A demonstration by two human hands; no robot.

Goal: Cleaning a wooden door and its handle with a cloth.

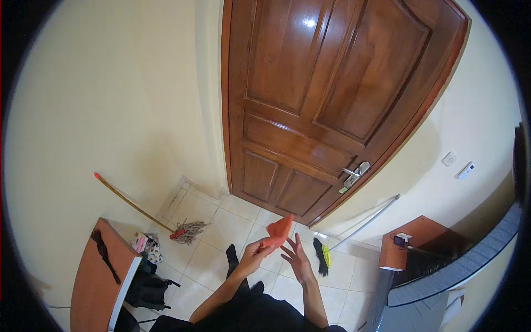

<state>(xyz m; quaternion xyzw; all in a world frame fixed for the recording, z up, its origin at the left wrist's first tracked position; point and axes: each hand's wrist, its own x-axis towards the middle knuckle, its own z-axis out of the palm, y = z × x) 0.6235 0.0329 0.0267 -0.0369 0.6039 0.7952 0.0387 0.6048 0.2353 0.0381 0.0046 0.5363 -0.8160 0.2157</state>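
An orange-red cloth is pinched in my left hand, its upper end standing up in a folded point. My right hand is just to the right of the cloth with its fingers spread; whether a fingertip touches the cloth I cannot tell. Both hands are held out in front of my body, above the tiled floor. Beyond them stands a closed brown wooden door with a metal lever handle.
A string mop leans against the left wall, and a broom against the right wall. At the lower left is a desk with a black bag beside it. A grey mattress and a wooden bedside unit stand at right.
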